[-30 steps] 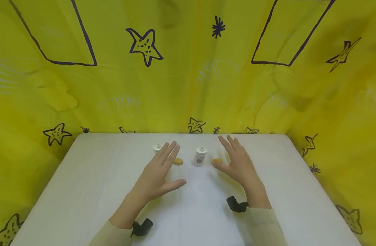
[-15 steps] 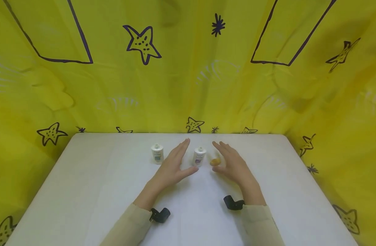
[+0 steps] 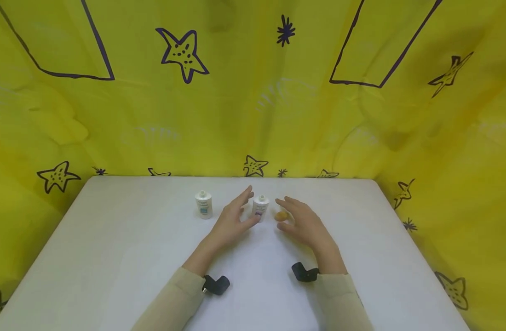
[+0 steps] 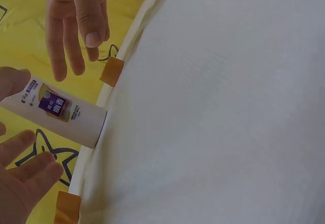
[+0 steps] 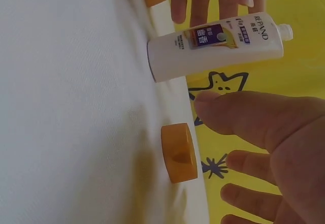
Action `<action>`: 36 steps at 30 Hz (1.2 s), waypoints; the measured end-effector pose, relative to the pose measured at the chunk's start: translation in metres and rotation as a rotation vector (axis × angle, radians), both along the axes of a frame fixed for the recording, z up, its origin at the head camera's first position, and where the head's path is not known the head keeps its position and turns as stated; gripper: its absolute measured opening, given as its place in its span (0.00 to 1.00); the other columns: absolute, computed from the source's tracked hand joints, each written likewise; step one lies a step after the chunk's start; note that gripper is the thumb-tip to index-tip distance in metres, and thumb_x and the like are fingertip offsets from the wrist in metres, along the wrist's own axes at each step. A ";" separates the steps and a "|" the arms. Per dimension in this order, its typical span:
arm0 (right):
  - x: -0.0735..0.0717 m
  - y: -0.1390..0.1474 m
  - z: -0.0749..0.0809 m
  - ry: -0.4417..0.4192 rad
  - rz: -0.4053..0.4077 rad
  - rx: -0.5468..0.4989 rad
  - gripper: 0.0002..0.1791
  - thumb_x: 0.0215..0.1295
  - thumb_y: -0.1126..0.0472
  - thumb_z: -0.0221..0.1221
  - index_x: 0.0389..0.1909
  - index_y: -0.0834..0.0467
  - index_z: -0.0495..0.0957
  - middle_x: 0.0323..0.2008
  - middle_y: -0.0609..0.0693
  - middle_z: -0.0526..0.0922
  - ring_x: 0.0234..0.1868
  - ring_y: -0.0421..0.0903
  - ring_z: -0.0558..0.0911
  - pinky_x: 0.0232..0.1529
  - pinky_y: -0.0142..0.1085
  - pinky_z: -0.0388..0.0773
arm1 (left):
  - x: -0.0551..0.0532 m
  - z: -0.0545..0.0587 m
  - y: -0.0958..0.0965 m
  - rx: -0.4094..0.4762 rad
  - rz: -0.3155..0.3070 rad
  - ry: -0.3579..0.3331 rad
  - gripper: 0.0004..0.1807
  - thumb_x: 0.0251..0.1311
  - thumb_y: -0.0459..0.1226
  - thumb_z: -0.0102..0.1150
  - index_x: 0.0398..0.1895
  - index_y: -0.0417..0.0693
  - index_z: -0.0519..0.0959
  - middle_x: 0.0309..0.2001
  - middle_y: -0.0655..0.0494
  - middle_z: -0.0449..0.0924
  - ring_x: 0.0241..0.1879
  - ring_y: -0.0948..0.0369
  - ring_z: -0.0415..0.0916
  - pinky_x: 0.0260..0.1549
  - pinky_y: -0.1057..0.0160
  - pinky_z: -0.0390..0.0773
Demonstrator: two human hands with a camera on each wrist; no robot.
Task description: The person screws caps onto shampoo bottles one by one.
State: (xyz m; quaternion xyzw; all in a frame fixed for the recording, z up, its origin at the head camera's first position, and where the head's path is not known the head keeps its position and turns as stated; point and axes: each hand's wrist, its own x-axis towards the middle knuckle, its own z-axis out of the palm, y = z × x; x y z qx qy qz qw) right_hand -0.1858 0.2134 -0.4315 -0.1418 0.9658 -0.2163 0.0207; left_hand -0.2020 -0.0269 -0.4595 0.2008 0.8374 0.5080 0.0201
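Note:
A white bottle with a purple label (image 3: 260, 208) stands upright on the table, its narrow neck bare. My left hand (image 3: 229, 224) is spread beside it, thumb in front and fingers to its left; the left wrist view shows the bottle in the gap between thumb and fingers. To the right, my right hand (image 3: 304, 225) hovers with fingers apart around an orange cap (image 3: 281, 216), which lies on the table in the right wrist view. A second orange cap (image 4: 67, 207) shows below the left fingers in the left wrist view; in the head view the left hand hides it.
Another white bottle with a blue-green label (image 3: 204, 205) stands uncapped left of my left hand. The white table (image 3: 124, 257) ends at a yellow patterned curtain (image 3: 220, 115) behind and at the sides. A black wrist camera (image 3: 217, 285) sits at each cuff.
My left hand has moved right and forward, from in front of the left bottle to the purple-labelled one. My right hand has lowered slightly toward its cap, fingers drawing closer. The view has shifted a little.

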 end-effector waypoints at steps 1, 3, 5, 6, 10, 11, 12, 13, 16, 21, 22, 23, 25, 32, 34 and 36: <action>0.000 -0.002 0.000 -0.001 0.004 -0.001 0.36 0.63 0.52 0.67 0.72 0.46 0.67 0.73 0.56 0.66 0.72 0.61 0.64 0.69 0.60 0.62 | -0.001 0.000 -0.001 0.011 0.004 -0.003 0.46 0.63 0.44 0.66 0.80 0.62 0.50 0.72 0.56 0.66 0.71 0.52 0.65 0.66 0.52 0.70; -0.001 -0.004 -0.001 0.003 0.007 -0.001 0.35 0.63 0.53 0.67 0.71 0.46 0.68 0.72 0.56 0.67 0.72 0.61 0.65 0.69 0.60 0.63 | -0.001 0.000 -0.001 0.036 -0.003 -0.021 0.44 0.64 0.43 0.65 0.79 0.61 0.52 0.70 0.53 0.69 0.69 0.51 0.68 0.65 0.51 0.71; -0.001 -0.004 -0.001 0.002 0.000 0.002 0.34 0.63 0.54 0.67 0.70 0.47 0.70 0.71 0.56 0.68 0.71 0.60 0.66 0.69 0.59 0.63 | -0.002 -0.001 -0.001 0.059 -0.013 -0.053 0.41 0.65 0.43 0.64 0.78 0.59 0.56 0.68 0.50 0.72 0.66 0.50 0.71 0.64 0.52 0.72; -0.001 -0.004 -0.002 -0.003 -0.005 0.001 0.33 0.63 0.54 0.66 0.70 0.47 0.70 0.70 0.55 0.70 0.71 0.60 0.67 0.69 0.59 0.64 | -0.002 -0.001 0.000 0.072 -0.014 -0.071 0.39 0.65 0.43 0.64 0.77 0.58 0.58 0.66 0.49 0.73 0.65 0.50 0.73 0.63 0.52 0.73; -0.001 -0.004 -0.005 -0.027 -0.013 -0.010 0.29 0.64 0.54 0.65 0.67 0.48 0.73 0.66 0.52 0.75 0.69 0.56 0.70 0.69 0.55 0.65 | -0.003 -0.005 0.003 0.116 -0.010 -0.117 0.30 0.66 0.40 0.62 0.70 0.54 0.66 0.63 0.49 0.77 0.62 0.53 0.76 0.62 0.55 0.75; -0.001 -0.004 -0.005 -0.030 -0.012 -0.013 0.28 0.64 0.54 0.65 0.66 0.48 0.74 0.65 0.51 0.77 0.68 0.55 0.71 0.69 0.55 0.66 | -0.004 -0.005 0.003 0.119 -0.005 -0.121 0.28 0.66 0.40 0.62 0.68 0.54 0.67 0.62 0.50 0.77 0.61 0.54 0.76 0.61 0.56 0.75; -0.001 -0.004 -0.006 -0.029 -0.007 -0.012 0.28 0.65 0.55 0.65 0.66 0.49 0.74 0.63 0.50 0.78 0.68 0.54 0.72 0.68 0.54 0.67 | -0.004 -0.005 0.004 0.121 0.000 -0.122 0.27 0.66 0.40 0.62 0.67 0.55 0.67 0.62 0.51 0.78 0.61 0.55 0.76 0.61 0.56 0.75; -0.001 -0.004 -0.007 -0.025 -0.002 -0.011 0.27 0.65 0.55 0.65 0.65 0.49 0.75 0.62 0.49 0.79 0.67 0.54 0.73 0.68 0.53 0.67 | -0.004 -0.006 0.004 0.121 0.002 -0.120 0.26 0.66 0.40 0.62 0.66 0.55 0.68 0.62 0.52 0.77 0.61 0.55 0.76 0.61 0.57 0.75; -0.002 -0.003 -0.009 -0.018 0.005 -0.011 0.26 0.64 0.56 0.65 0.64 0.49 0.75 0.57 0.47 0.82 0.65 0.53 0.75 0.67 0.53 0.69 | -0.005 -0.006 0.006 0.103 0.018 -0.124 0.25 0.66 0.41 0.62 0.65 0.57 0.69 0.61 0.54 0.78 0.61 0.56 0.76 0.61 0.56 0.75; -0.002 -0.004 -0.011 -0.030 -0.004 -0.020 0.25 0.64 0.59 0.65 0.62 0.49 0.77 0.54 0.46 0.84 0.62 0.52 0.77 0.65 0.52 0.71 | -0.005 -0.008 0.008 0.069 0.016 -0.139 0.25 0.67 0.43 0.62 0.65 0.56 0.69 0.62 0.50 0.78 0.60 0.52 0.77 0.63 0.50 0.72; -0.002 -0.004 -0.011 -0.037 -0.011 -0.021 0.24 0.64 0.59 0.65 0.62 0.49 0.78 0.54 0.46 0.84 0.62 0.52 0.77 0.65 0.52 0.71 | -0.005 -0.009 0.007 0.051 0.012 -0.142 0.25 0.67 0.43 0.62 0.66 0.57 0.69 0.63 0.50 0.77 0.60 0.52 0.77 0.63 0.50 0.72; -0.002 -0.004 -0.011 -0.042 -0.016 -0.020 0.23 0.64 0.59 0.65 0.61 0.49 0.78 0.54 0.46 0.84 0.62 0.52 0.77 0.65 0.52 0.70 | -0.004 -0.009 0.007 0.037 0.004 -0.141 0.25 0.67 0.44 0.62 0.66 0.58 0.69 0.63 0.49 0.77 0.61 0.52 0.77 0.64 0.50 0.72; -0.002 -0.006 -0.011 -0.051 -0.024 -0.020 0.22 0.64 0.60 0.65 0.59 0.49 0.79 0.56 0.46 0.83 0.63 0.52 0.77 0.66 0.52 0.70 | -0.004 -0.010 0.006 0.011 -0.008 -0.138 0.25 0.67 0.45 0.62 0.66 0.59 0.69 0.64 0.49 0.76 0.61 0.53 0.77 0.61 0.51 0.75; -0.004 -0.012 -0.014 -0.013 -0.035 0.027 0.20 0.62 0.65 0.66 0.56 0.50 0.82 0.55 0.48 0.83 0.61 0.52 0.78 0.64 0.51 0.72 | -0.005 -0.012 0.005 -0.018 -0.004 -0.095 0.22 0.67 0.47 0.61 0.62 0.61 0.70 0.62 0.49 0.78 0.59 0.54 0.79 0.59 0.51 0.76; -0.004 -0.014 -0.015 0.007 -0.043 0.052 0.20 0.61 0.66 0.66 0.55 0.50 0.83 0.54 0.48 0.84 0.59 0.51 0.79 0.63 0.50 0.74 | -0.006 -0.013 0.005 -0.039 0.002 -0.072 0.22 0.68 0.47 0.60 0.62 0.61 0.70 0.62 0.49 0.78 0.59 0.53 0.78 0.59 0.51 0.76; -0.004 -0.015 -0.015 0.028 -0.045 0.072 0.21 0.61 0.67 0.67 0.55 0.50 0.82 0.54 0.47 0.84 0.58 0.50 0.80 0.62 0.50 0.75 | -0.006 -0.013 0.006 -0.067 0.009 -0.052 0.21 0.69 0.48 0.58 0.62 0.60 0.70 0.62 0.49 0.78 0.61 0.53 0.77 0.60 0.50 0.76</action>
